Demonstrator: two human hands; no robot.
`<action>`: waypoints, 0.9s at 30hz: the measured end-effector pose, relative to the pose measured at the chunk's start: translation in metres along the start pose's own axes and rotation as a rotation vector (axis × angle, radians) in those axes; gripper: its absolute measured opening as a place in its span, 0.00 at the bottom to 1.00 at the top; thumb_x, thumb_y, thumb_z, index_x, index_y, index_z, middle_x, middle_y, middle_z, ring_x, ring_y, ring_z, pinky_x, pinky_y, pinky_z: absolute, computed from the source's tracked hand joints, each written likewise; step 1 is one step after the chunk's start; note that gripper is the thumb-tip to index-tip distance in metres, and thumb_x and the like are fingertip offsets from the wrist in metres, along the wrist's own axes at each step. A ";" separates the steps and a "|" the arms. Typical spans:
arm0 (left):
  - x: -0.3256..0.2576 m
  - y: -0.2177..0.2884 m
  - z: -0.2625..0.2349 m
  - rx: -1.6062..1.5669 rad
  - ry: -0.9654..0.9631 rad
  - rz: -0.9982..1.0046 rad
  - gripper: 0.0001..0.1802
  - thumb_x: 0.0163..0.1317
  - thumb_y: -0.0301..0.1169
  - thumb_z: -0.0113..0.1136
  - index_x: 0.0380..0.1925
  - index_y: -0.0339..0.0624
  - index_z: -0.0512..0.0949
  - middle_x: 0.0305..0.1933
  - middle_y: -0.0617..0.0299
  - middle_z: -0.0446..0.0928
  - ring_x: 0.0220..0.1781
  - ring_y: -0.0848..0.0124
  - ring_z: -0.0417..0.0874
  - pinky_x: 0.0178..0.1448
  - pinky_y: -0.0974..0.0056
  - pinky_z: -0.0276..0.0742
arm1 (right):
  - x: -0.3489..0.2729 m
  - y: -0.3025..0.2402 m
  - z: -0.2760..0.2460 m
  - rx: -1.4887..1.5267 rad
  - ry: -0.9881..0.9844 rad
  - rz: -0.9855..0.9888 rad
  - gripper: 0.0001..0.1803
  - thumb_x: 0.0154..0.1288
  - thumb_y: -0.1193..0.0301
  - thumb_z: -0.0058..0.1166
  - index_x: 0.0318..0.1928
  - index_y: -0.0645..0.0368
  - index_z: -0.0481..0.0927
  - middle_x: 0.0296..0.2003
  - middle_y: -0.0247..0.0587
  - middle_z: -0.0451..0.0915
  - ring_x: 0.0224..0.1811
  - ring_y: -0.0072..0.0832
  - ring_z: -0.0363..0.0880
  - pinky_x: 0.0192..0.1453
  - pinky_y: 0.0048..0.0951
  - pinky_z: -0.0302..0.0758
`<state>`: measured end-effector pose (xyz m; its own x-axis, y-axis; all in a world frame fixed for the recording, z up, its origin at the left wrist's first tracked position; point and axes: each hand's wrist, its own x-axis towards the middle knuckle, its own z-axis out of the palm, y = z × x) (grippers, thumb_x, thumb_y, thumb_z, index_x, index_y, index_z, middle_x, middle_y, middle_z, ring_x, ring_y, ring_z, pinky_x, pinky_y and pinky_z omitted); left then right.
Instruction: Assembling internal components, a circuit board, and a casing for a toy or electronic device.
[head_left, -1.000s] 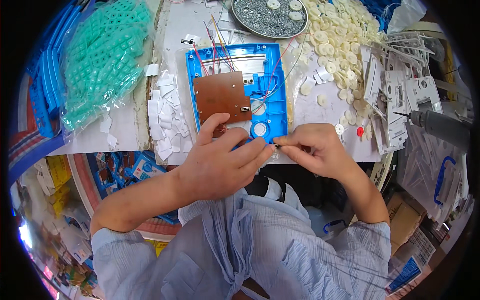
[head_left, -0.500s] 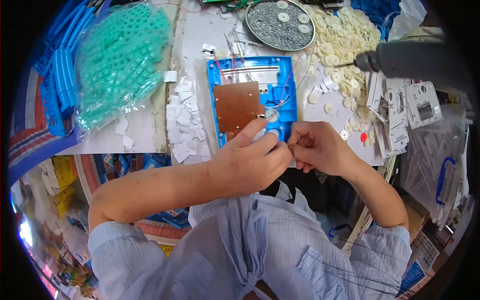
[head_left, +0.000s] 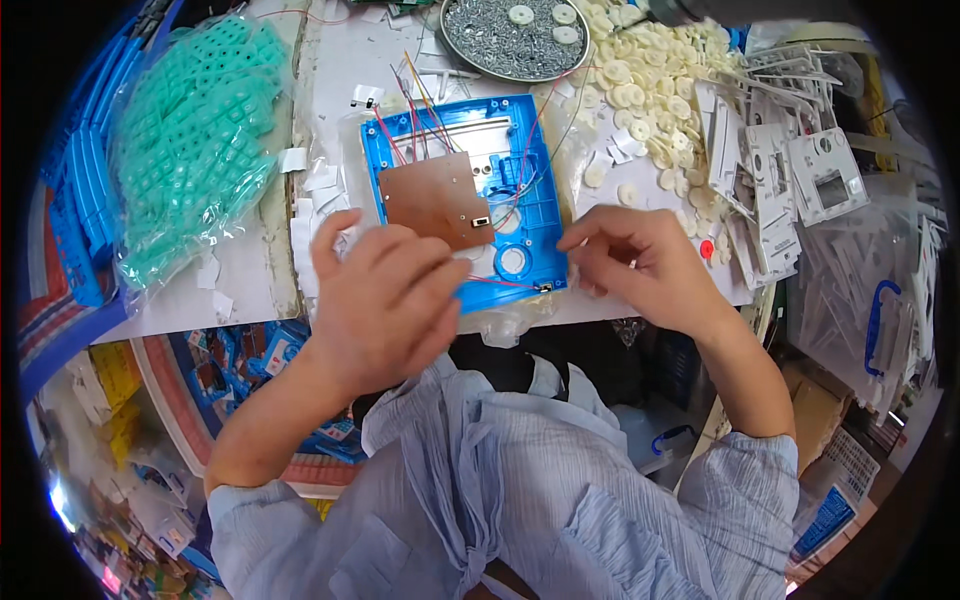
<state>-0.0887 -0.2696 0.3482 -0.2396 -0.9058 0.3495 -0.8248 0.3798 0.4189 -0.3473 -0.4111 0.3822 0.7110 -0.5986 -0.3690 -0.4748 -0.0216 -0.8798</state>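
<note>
A blue plastic casing lies open on the table in front of me, with a brown circuit board seated inside it. Thin coloured wires stick up beyond the board, and a small black part on a red wire sits at the casing's near right corner. Over the casing's near left side hovers my left hand, fingers apart and nothing visible in them. My right hand is beside the casing's right edge, thumb and fingers curled together; anything between the fingertips is too small to make out.
A round tray of screws stands at the back, beside heaped cream discs and a dark power screwdriver. White panels are stacked on the right. Left are bagged teal parts, white paper pieces and blue shells.
My left hand has lifted away from the board to the left and spread its fingers. My right hand stays by the casing's right edge. The view has shifted, so the board shows more fully.
</note>
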 end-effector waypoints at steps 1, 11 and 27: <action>-0.002 -0.005 -0.001 0.017 0.022 -0.016 0.21 0.51 0.30 0.70 0.48 0.51 0.84 0.50 0.65 0.81 0.54 0.62 0.79 0.73 0.42 0.55 | 0.006 -0.006 -0.001 -0.092 0.059 -0.060 0.06 0.69 0.75 0.59 0.42 0.65 0.84 0.26 0.38 0.82 0.28 0.21 0.83 0.32 0.26 0.79; 0.006 -0.002 0.003 -0.027 0.029 0.006 0.21 0.49 0.30 0.71 0.46 0.50 0.84 0.51 0.65 0.81 0.53 0.61 0.79 0.67 0.43 0.64 | 0.048 -0.035 0.003 -0.548 0.056 -0.498 0.06 0.61 0.70 0.64 0.36 0.58 0.83 0.29 0.44 0.81 0.32 0.44 0.83 0.35 0.43 0.78; 0.011 0.015 0.033 -0.305 -0.032 0.096 0.12 0.49 0.25 0.67 0.37 0.42 0.82 0.29 0.62 0.72 0.29 0.63 0.78 0.31 0.59 0.73 | -0.007 0.001 0.031 -0.794 0.047 -0.550 0.08 0.56 0.74 0.63 0.37 0.59 0.79 0.37 0.37 0.78 0.37 0.33 0.80 0.30 0.32 0.77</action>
<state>-0.1204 -0.2802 0.3310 -0.3293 -0.8666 0.3750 -0.6073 0.4985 0.6186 -0.3368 -0.3824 0.3752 0.9252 -0.3746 0.0615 -0.3065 -0.8328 -0.4609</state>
